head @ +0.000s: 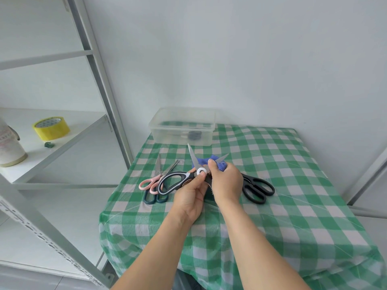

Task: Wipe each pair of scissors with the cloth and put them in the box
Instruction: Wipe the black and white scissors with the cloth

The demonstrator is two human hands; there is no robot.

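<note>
- Above the middle of the green checked tablecloth (282, 185), the left hand (191, 197) grips the black-and-white kitchen shears (174, 182) at the pivot. Its thumb is on the white disc, and the blades are spread and point away.
- The right hand (226, 183), just beside the left, pinches the blue cloth (221, 165) around the right-side blade.
- On the table to the left, pink-handled scissors (149, 183) overlap dark teal-handled scissors (150, 198).
- Black scissors (257, 187) lie to the right, partly behind the right hand.
- At the table's far edge stands the open-topped clear plastic box (182, 130), holding something dark, too blurred to name.
- On the shelf (62, 147) at left sits a yellow tape roll (51, 127).
</note>
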